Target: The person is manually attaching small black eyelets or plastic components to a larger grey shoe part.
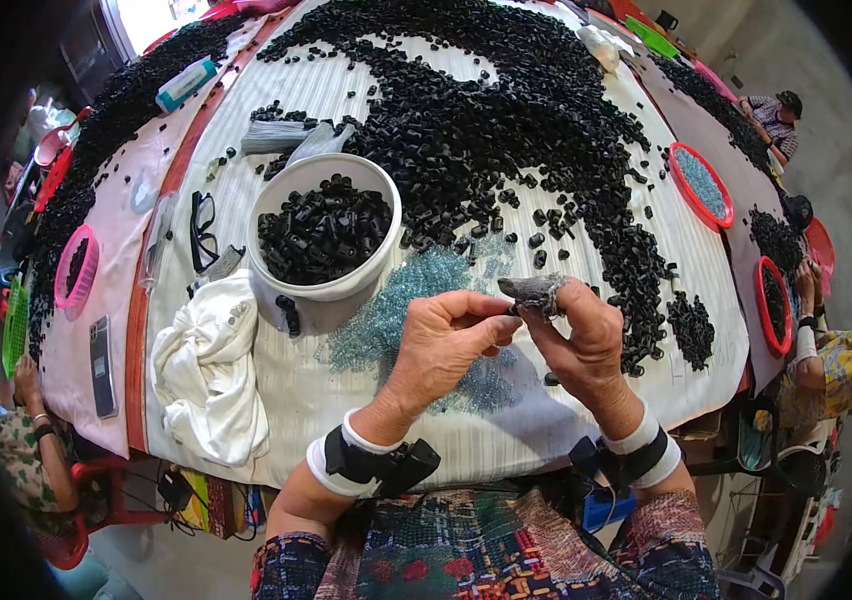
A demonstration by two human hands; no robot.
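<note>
Head view: left hand (443,340) and right hand (581,335) meet above the bench (586,400), fingertips pinched together on a small grey cloth-covered piece (536,293). Clear blue beads (416,300) lie beneath; white bucket (324,232) of black plastic parts stands just beyond.

Black plastic pieces (506,110) fill a white bucket (325,228) on the cream striped cloth (346,90).
</note>
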